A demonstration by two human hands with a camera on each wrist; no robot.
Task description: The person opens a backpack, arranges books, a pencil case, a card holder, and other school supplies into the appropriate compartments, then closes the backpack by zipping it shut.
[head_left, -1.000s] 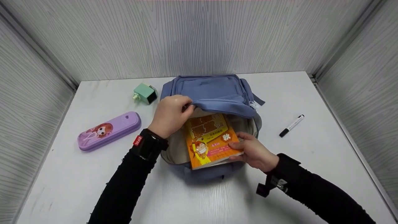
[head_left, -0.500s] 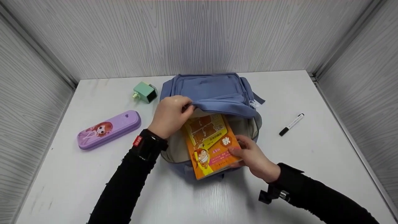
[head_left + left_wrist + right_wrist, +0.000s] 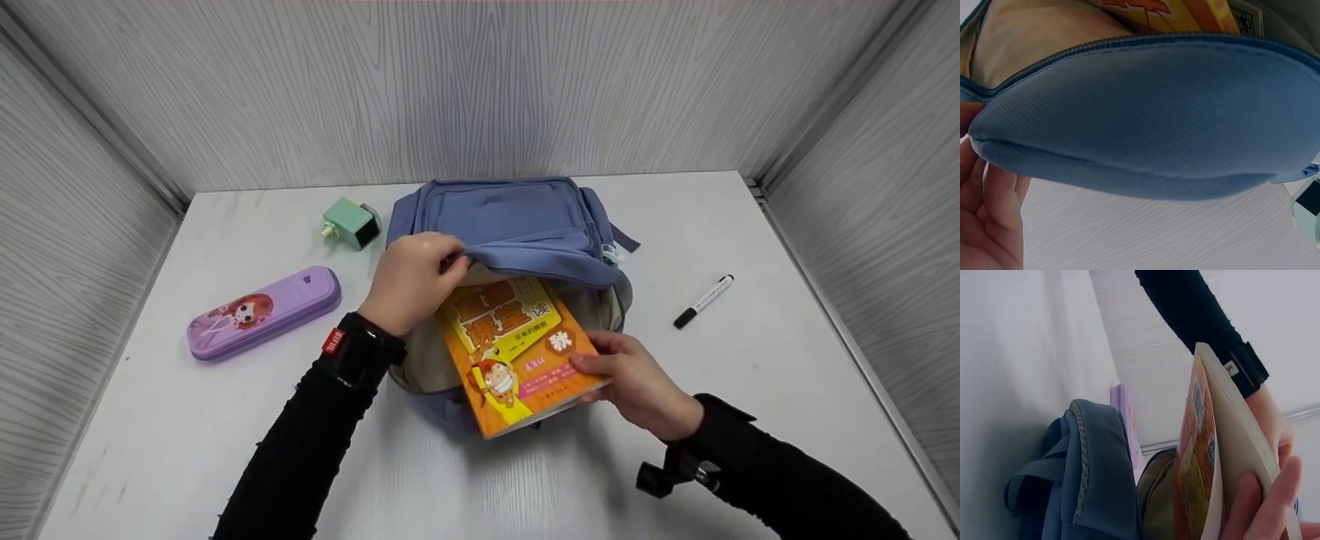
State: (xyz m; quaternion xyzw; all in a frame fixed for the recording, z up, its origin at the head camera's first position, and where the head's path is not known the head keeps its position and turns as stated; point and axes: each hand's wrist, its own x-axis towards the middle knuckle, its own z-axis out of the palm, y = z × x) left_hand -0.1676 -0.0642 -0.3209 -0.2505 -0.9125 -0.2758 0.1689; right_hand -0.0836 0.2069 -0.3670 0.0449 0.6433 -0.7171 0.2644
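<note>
A blue backpack [image 3: 502,210] lies on the table with its main compartment unzipped. My left hand [image 3: 416,277] pinches the edge of its raised flap; the left wrist view shows fingers on the flap [image 3: 1140,118] by the zipper. My right hand [image 3: 637,382] grips the lower right corner of an orange and yellow book [image 3: 525,360], thumb on the cover. The book's top end lies under the flap, and its bottom end sticks out over the bag's near rim. In the right wrist view, fingers of the hand [image 3: 1269,512] reach between the back cover and the pages [image 3: 1241,422].
Left of the bag lies a purple pencil case [image 3: 262,313] with a printed girl. A mint green box-shaped object [image 3: 351,223] is at the bag's back left. On the right lies a white marker with a black cap [image 3: 703,301]. Wood-grained panels [image 3: 480,90] surround the table.
My right hand and the book have moved toward the near right, and more of the book shows outside the bag. My left hand has hardly moved on the flap.
</note>
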